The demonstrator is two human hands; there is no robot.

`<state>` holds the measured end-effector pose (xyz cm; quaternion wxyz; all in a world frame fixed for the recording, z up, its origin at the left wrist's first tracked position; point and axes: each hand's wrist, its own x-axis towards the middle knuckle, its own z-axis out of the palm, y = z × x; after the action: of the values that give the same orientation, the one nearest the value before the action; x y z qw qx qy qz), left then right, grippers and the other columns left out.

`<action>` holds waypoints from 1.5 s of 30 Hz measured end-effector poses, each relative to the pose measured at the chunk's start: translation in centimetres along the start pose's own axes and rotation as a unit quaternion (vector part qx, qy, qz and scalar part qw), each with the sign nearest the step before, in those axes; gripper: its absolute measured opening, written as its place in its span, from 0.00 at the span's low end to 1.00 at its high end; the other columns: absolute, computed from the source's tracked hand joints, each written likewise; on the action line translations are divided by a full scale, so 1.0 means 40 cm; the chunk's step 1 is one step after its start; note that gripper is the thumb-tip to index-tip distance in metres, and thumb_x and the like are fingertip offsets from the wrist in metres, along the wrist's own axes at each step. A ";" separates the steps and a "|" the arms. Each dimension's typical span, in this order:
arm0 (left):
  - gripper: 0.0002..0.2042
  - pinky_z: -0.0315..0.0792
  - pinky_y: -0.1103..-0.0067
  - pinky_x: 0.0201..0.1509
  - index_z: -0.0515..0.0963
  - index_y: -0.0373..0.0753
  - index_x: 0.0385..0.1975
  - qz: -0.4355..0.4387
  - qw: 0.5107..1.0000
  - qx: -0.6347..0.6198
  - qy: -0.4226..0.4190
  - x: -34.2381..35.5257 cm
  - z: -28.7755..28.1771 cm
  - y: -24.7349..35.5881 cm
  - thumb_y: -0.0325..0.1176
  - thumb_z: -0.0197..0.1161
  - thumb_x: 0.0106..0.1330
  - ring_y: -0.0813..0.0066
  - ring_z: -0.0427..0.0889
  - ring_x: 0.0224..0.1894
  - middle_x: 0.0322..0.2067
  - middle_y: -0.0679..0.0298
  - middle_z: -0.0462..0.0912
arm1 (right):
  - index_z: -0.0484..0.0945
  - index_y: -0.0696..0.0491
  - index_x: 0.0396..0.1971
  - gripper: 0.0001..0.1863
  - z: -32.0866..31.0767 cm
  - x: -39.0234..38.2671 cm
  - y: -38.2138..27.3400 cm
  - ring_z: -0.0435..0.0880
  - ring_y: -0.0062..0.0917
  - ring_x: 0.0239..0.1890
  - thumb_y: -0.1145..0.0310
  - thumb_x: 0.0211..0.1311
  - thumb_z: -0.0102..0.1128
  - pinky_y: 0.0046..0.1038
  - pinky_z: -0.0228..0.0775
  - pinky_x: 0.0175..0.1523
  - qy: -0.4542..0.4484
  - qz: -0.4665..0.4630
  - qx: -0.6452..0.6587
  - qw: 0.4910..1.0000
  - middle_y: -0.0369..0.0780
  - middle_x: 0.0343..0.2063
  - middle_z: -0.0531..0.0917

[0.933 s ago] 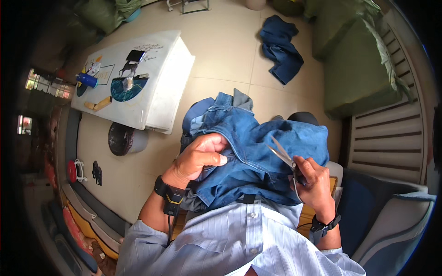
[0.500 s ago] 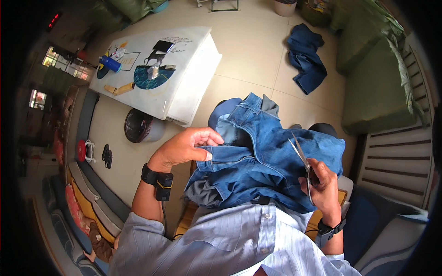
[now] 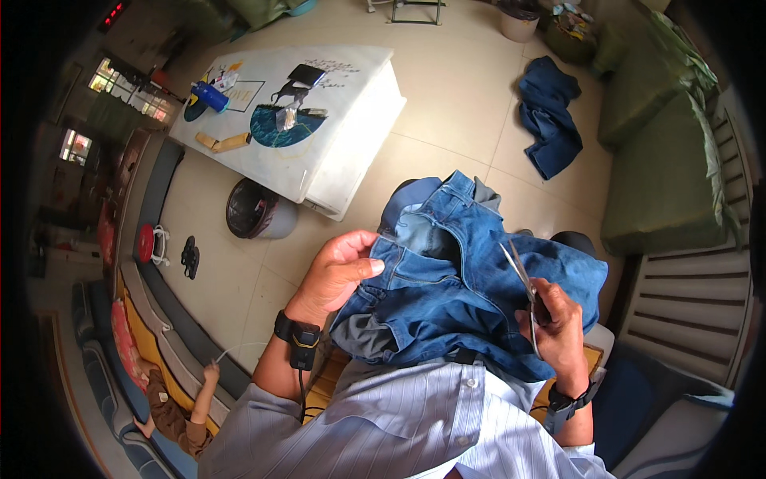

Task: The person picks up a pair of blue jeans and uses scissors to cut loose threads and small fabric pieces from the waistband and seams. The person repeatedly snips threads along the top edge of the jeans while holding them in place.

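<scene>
Jeans point(image 3: 471, 295) were spread over the lap, kinda bunched up, with the opening showing. Their left edge was pinched between the thumb and fingers of the left hand point(image 3: 339, 275). Scissors point(image 3: 524, 275) were gripped in the right hand point(image 3: 556, 315), held over the jeans' right part, blades parted a bit; couldn't tell if the jeans were touched by them. Some crumpled denim point(image 3: 550, 116) was seen beyond the jeans to the right, and a table point(image 3: 359, 104) plus a bin point(image 3: 281, 221) were seen beyond them to the left.
</scene>
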<state>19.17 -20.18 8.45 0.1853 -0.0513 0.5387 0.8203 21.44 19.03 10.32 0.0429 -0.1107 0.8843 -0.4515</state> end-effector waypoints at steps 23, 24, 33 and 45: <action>0.09 0.75 0.79 0.41 0.85 0.33 0.46 0.056 0.932 0.358 -0.017 0.004 0.078 0.062 0.19 0.69 0.68 0.85 0.80 0.39 0.39 0.68 0.86 | 0.81 0.57 0.55 0.22 0.274 0.269 -0.118 0.76 0.11 0.34 0.85 0.60 0.69 0.21 0.70 0.37 -0.251 0.017 0.298 0.921 0.29 0.28 0.79; 0.08 0.76 0.79 0.41 0.84 0.33 0.45 0.067 0.926 0.372 -0.015 0.003 0.088 0.070 0.19 0.70 0.68 0.83 0.81 0.38 0.38 0.67 0.86 | 0.81 0.57 0.54 0.22 0.280 0.269 -0.112 0.75 0.11 0.33 0.85 0.59 0.70 0.21 0.69 0.37 -0.244 0.015 0.301 0.922 0.29 0.28 0.79; 0.05 0.80 0.66 0.43 0.81 0.33 0.41 0.306 0.765 0.567 0.020 -0.011 0.124 0.078 0.21 0.67 0.69 0.55 0.86 0.39 0.44 0.53 0.85 | 0.81 0.59 0.53 0.23 0.275 0.288 -0.100 0.73 0.10 0.31 0.85 0.56 0.72 0.20 0.68 0.36 -0.225 0.063 0.369 0.900 0.27 0.28 0.79; 0.03 0.77 0.59 0.56 0.79 0.35 0.39 0.243 0.705 0.657 0.109 -0.045 0.169 0.078 0.25 0.64 0.69 0.48 0.82 0.53 0.53 0.53 0.84 | 0.81 0.59 0.56 0.26 0.247 0.315 -0.096 0.73 0.10 0.21 0.84 0.55 0.70 0.18 0.61 0.23 -0.209 0.120 0.413 0.878 0.31 0.29 0.82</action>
<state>20.49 -15.60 14.46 -0.0940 0.1269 0.9515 0.2641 11.53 6.10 7.94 0.3230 -0.0676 0.5943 -0.7334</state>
